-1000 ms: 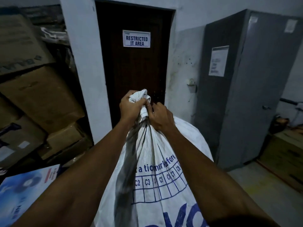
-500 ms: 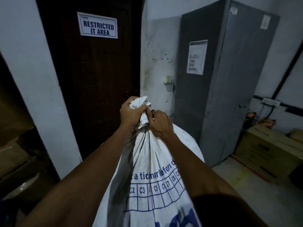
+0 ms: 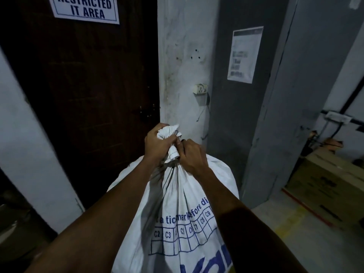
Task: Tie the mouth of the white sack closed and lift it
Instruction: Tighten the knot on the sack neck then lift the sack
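My left hand (image 3: 156, 143) is clenched round the bunched mouth (image 3: 167, 132), and my right hand (image 3: 192, 154) grips the twisted neck just beneath. The white sack (image 3: 177, 213) stands before the dark door (image 3: 88, 85). The knot looks tied, though blur hides it; lifting remains.

Both bare forearms reach forward and come together in the middle. The left hand (image 3: 157, 143) is closed in a fist around the bunched neck of the white sack (image 3: 177, 209). The right hand (image 3: 192, 155), just beside it and lower, grips the same neck with curled fingers.
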Demonstrator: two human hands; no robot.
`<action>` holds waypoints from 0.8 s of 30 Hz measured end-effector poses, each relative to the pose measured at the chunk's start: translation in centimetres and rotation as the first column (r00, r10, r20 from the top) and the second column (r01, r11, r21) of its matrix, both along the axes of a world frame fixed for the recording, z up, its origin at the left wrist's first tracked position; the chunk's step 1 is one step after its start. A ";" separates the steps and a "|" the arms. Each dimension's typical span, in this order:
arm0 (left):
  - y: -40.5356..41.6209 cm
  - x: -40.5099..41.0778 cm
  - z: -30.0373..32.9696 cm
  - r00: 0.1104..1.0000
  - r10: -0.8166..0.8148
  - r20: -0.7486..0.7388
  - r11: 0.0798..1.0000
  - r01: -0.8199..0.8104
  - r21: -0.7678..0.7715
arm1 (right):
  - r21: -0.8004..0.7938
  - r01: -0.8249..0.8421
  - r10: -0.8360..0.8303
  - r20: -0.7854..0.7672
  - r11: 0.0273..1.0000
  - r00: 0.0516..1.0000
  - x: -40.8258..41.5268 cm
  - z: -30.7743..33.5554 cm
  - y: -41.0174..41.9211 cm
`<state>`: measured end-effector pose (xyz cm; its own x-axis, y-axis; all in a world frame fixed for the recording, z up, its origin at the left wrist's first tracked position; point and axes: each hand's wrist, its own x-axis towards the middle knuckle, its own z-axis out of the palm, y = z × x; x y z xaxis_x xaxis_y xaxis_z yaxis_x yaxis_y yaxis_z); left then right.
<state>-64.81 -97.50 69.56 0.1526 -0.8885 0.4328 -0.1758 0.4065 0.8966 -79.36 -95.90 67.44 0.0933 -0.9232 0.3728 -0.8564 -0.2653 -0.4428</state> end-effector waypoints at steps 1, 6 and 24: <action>-1.5 -0.5 -0.6 1.000 0.008 0.000 1.000 -0.008 0.008 | -0.003 -0.010 0.010 0.013 1.000 1.000 -0.6 -0.7 -1.6; -8.8 -3.2 -4.7 0.999 0.048 -0.002 0.998 -0.048 0.045 | 0.057 -0.113 0.112 0.029 0.992 0.993 -4.3 -5.1 -10.2; -28.9 -11.3 -27.2 0.987 -0.027 0.157 0.988 0.002 0.157 | 0.274 -0.229 0.285 -0.183 0.934 0.941 -14.2 -28.4 -28.8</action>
<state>-76.15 -126.40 42.33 0.0801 -0.9485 0.3066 -0.3160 0.2675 0.9103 -93.54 -124.74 39.01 0.3923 -0.9162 0.0821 -0.8552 -0.3961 -0.3341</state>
